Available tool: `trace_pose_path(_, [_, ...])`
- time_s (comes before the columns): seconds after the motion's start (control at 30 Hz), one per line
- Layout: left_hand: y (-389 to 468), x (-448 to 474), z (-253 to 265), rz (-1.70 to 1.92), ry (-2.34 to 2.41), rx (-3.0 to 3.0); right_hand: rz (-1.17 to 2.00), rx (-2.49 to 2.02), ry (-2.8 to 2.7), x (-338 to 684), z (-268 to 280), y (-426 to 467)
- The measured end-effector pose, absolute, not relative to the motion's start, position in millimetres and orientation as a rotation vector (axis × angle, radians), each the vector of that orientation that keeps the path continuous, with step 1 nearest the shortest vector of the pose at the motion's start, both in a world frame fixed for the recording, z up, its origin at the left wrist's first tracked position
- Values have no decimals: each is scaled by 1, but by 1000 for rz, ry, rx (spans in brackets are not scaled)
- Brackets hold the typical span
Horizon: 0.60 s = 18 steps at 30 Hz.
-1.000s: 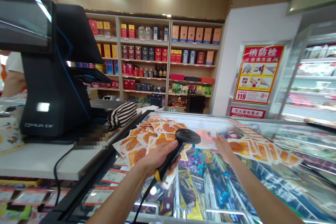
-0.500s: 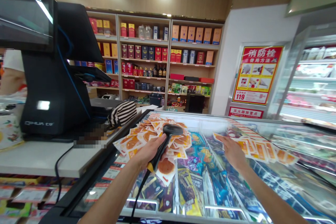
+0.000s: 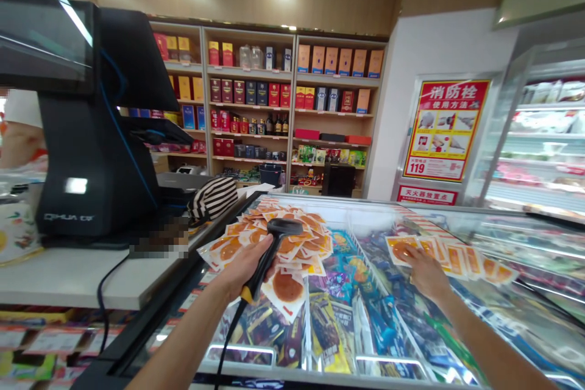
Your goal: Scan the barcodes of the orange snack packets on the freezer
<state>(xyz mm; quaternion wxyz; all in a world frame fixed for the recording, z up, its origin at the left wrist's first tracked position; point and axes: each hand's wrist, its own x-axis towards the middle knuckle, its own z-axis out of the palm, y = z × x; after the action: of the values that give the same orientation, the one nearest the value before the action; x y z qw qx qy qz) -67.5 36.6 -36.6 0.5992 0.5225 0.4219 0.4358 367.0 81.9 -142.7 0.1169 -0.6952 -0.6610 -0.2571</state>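
Well, freezer top (image 3: pixel 336 213) bears packet pile (image 3: pixel 253 225), packet row (image 3: pixel 456 261) to right. My left hand (image 3: pixel 244 268) curls round scanner (image 3: pixel 269 253) over pile; right hand (image 3: pixel 427 271) overlaps row's end packet (image 3: pixel 395 245), pinching or pressing, I can't tell. Careless push could slide row; dipping scanner might scatter pile.

there's my left hand (image 3: pixel 247 268), wrapped round the black scanner (image 3: pixel 264 261), its head over that heap of orange packets (image 3: pixel 228 250)! and on the other side, my right hand (image 3: pixel 427 273) has its fingers on the leftmost packet (image 3: pixel 395 246) of an overlapping row (image 3: pixel 457 260)! bags (image 3: pixel 328 335) show through the freezer glass (image 3: pixel 340 212), the till (image 3: pixel 86 170) stands to my left, and boxes (image 3: pixel 331 61) line the shelves (image 3: pixel 295 103) straight ahead.
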Motion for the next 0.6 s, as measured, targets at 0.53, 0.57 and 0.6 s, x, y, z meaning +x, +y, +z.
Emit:
trace_pose_path(0.53, [19, -112, -34, 1167, 1095, 1120, -329, -1593, -2023, 187, -88, 117])
trace_pose_path(0.57, [18, -114, -35, 1176, 1101, 1118, -292, -1529, -2057, 173, -84, 119])
trace_pose_path(0.6, [17, -115, -35, 1177, 1104, 1122, -266, -1476, -2087, 159, -80, 122])
